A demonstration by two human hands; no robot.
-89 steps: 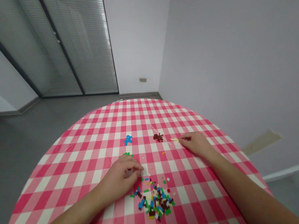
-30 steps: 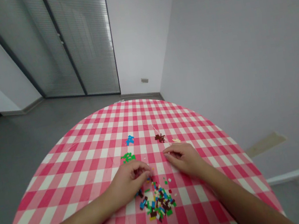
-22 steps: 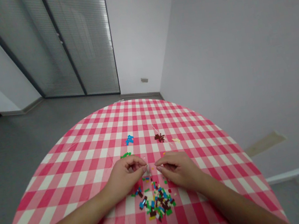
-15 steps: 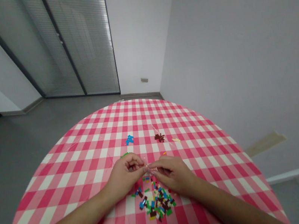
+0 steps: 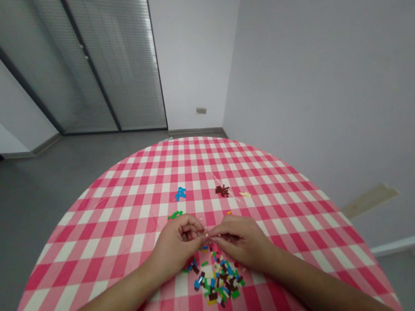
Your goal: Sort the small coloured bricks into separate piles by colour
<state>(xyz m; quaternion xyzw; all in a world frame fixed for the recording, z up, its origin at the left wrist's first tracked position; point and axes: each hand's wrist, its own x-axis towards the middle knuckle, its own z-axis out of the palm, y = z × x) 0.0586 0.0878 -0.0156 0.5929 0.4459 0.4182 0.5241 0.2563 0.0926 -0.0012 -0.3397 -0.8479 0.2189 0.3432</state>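
My left hand (image 5: 179,240) and my right hand (image 5: 244,237) meet above the middle of the table, fingertips almost touching. Both are closed in a pinch. Between them shows a small clear plastic piece (image 5: 206,235), thin and shiny, mostly hidden by the fingers; its exact kind is too small to make out. Just below the hands lies a loose pile of tiny mixed-colour building bricks (image 5: 222,282) in blue, green, brown, white and yellow. A few green bricks (image 5: 176,214) sit just beyond my left hand, and an orange brick (image 5: 229,213) beyond my right.
Farther out on the red-and-white checked tablecloth (image 5: 120,201) lie a cluster of blue bricks (image 5: 181,193), a heap of dark brown bricks (image 5: 222,191) and some cream pieces (image 5: 245,194). The round table's edge curves near a wall (image 5: 317,80) on the right.
My left hand has tilted slightly and dropped a little, so more of the green bricks show beyond it. Both hands keep their pinch on the clear plastic piece.
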